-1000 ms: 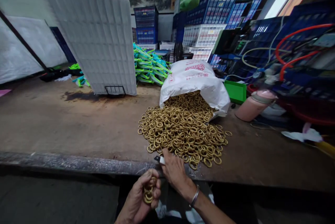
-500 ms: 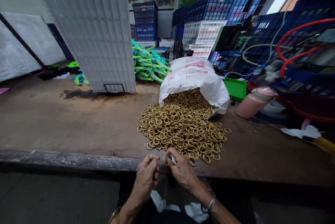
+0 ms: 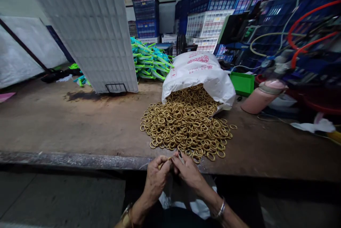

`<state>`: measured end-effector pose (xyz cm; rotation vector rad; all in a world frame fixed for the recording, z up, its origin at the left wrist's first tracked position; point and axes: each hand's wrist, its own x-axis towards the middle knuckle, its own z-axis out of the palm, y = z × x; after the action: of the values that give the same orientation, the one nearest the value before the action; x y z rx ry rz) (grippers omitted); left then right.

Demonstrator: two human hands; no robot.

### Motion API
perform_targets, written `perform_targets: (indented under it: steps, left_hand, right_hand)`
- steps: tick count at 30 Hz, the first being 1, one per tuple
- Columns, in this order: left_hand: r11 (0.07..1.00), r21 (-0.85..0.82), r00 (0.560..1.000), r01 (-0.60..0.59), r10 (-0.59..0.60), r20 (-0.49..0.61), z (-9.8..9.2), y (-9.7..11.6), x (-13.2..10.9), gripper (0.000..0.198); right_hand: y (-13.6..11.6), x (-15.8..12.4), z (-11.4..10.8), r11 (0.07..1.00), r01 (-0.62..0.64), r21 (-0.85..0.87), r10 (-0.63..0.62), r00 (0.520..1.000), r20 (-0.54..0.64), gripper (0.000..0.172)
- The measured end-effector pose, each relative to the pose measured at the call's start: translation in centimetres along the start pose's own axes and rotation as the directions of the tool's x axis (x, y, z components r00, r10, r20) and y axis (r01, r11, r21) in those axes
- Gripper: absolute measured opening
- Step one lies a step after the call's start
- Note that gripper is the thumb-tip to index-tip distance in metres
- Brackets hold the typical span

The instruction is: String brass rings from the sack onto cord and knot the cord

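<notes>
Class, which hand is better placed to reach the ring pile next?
Probably the right hand: it sits closer to the pile, though it holds a dark-tipped tool. The left hand holds gold rings.

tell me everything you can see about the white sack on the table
The white sack lies on the brown tabletop, its open mouth facing the person. It looks like thin plastic, creased and bulging, with a slack edge at the mouth and red printing on top, too blurred to read fully. Gold-coloured rings fill the opening and spill out in front. A green tray sits by its right side.
</notes>
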<state>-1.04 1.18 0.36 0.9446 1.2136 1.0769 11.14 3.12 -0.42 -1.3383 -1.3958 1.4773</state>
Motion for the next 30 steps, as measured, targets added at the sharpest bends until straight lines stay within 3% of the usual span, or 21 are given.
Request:
perform_targets:
  steps: [4,9,14,24,27,30]
  left_hand:
    - [0.995,0.051,0.996,-0.08,0.079,0.035,0.0,-0.2,-0.1,0.025]
    - [0.996,-0.006,0.99,0.089,-0.088,0.111,-0.3,-0.7,-0.4,0.031]
    - [0.982,-0.108,0.97,0.156,-0.131,0.207,-0.5,-1.4,-0.4,0.035]
    - [0.958,-0.212,0.97,0.193,-0.153,0.19,-0.4,-1.5,-0.5,0.035]
    - [0.958,-0.225,0.974,0.178,-0.138,0.182,-0.5,-1.6,-0.6,0.033]
    - [0.966,-0.207,0.981,0.154,-0.124,0.152,-0.5,-1.5,-0.6,0.033]
  right_hand:
    - [0.4,-0.1,0.3,0.972,-0.126,0.197,0.121,0.992,0.036,0.031]
    - [0.4,0.2,-0.3,1.0,0.003,0.023,-0.001,0.997,-0.071,0.023]
    - [0.1,0.2,-0.6,0.992,0.044,-0.119,-0.051,0.997,-0.062,0.02]
    - [0.1,0.1,-0.5,0.997,0.029,-0.067,-0.03,1.0,0.0,0.021]
    - [0.2,0.0,-0.5,0.975,0.076,-0.209,-0.087,0.995,-0.044,0.022]
    - [0.5,-0.2,-0.6,0.881,0.132,-0.455,-0.169,0.985,-0.043,0.016]
